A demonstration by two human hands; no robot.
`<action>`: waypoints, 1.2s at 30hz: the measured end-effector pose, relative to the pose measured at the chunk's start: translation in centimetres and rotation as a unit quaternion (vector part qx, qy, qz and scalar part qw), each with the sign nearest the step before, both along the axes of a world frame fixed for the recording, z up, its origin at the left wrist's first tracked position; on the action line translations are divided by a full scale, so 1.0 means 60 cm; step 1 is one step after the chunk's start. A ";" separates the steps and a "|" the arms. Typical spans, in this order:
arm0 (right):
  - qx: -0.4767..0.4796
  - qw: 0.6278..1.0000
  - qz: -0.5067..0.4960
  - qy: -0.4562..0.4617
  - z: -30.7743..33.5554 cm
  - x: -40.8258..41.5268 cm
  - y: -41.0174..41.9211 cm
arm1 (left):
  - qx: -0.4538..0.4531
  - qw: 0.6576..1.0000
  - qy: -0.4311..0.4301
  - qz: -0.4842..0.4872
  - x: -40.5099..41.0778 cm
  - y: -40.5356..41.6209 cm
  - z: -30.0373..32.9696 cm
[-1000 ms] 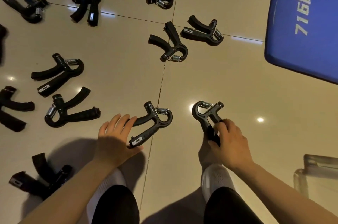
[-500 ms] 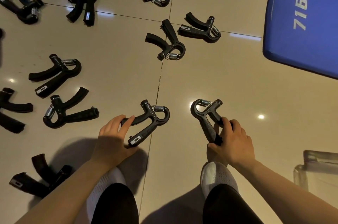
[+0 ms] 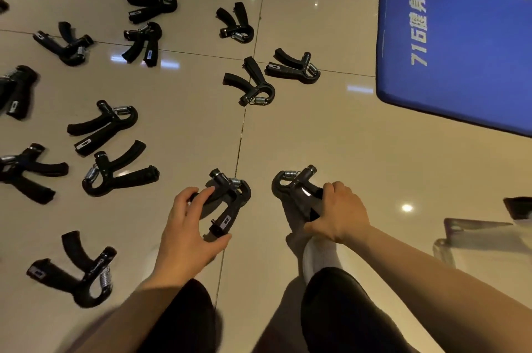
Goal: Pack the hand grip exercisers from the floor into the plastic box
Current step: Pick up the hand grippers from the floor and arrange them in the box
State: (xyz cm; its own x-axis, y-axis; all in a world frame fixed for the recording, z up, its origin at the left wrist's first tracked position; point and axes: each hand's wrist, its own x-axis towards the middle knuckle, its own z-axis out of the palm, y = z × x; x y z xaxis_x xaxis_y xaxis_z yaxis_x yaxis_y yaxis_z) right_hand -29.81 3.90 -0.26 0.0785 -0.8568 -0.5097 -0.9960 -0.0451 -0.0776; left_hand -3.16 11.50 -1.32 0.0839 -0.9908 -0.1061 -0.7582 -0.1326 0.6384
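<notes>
Two hand grip exercisers are in the hands at this moment, both just off centre toward 6 o'clock.

Item 1: exerciser at 6 o'clock, black, spring end pointing to 12. The left hand holds it, fingers curled over the upper handle and thumb under the lower one. A second ago this hand lay flat beside it with fingers straight; the grasp is new.

Item 2: exerciser at 5 o'clock, spring end up. The right hand grips its handles, fingers wrapped narrow around them, as it did a second ago.

Whether either piece has left the floor cannot be told.

Item 3: loose exercisers on the floor, about eleven. Nearest are one at 9 o'clock, one at 7 o'clock and one just above centre; the rest spread from 9 through 12.

Item 4: clear plastic box, at 4 o'clock, at the right frame edge, only partly in view. Contents cannot be told.

Item 5: blue mat with white lettering, at 2 o'clock.

Status: with both hands now loaded, the pickup step looks complete for this pair. The likely next step is a carry rightward to the box. Most of the stock is not yet packed, so the task appears to be at an early stage.
</notes>
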 end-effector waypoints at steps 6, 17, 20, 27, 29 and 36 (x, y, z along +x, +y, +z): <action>-0.058 0.978 0.192 0.061 0.094 -0.041 0.058 | -0.020 0.992 -0.088 -0.090 -0.046 0.069 0.074; -0.198 0.937 0.284 0.042 0.375 -0.164 0.210 | -0.121 0.972 -0.190 -0.063 -0.192 0.228 0.377; -0.239 0.924 0.298 0.023 0.447 -0.215 0.250 | -0.149 0.968 -0.191 -0.064 -0.253 0.259 0.440; -0.309 0.901 0.303 0.013 0.527 -0.375 0.331 | -0.231 0.917 -0.291 -0.144 -0.378 0.309 0.511; -0.302 0.911 0.280 0.025 0.528 -0.412 0.340 | -0.237 0.905 -0.318 -0.152 -0.393 0.315 0.522; -0.183 0.966 0.156 0.094 0.503 -0.545 0.365 | -0.199 0.948 -0.228 -0.102 -0.444 0.303 0.521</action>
State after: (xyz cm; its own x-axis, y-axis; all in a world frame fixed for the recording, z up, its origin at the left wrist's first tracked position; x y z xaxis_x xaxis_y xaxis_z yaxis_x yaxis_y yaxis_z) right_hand -62.52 25.83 29.94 0.2981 -0.9316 -0.2078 -0.9243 -0.3361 0.1808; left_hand -29.78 29.68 29.95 -0.1655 -0.9455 0.2803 -0.9512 0.2282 0.2080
